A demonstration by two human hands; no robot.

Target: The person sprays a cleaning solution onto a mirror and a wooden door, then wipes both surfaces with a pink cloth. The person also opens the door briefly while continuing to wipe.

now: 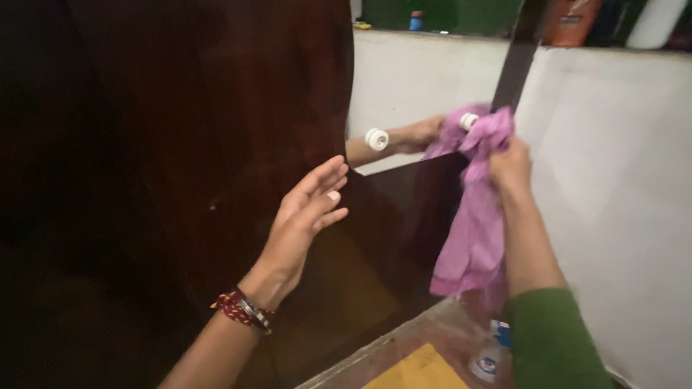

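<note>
The pink cloth (476, 216) hangs lengthwise down the mirror door (216, 144), bunched in her right hand (510, 169) by the white knob (469, 120); left hand (306, 209), fingers spread and empty, rests farther left

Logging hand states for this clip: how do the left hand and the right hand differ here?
The left hand is open, fingers straight, flat by the dark wooden panel, holding nothing; the right hand is closed around a pink cloth. The left wrist wears a red braided band; the right arm has a green sleeve. Both are raised toward the mirror.
</note>
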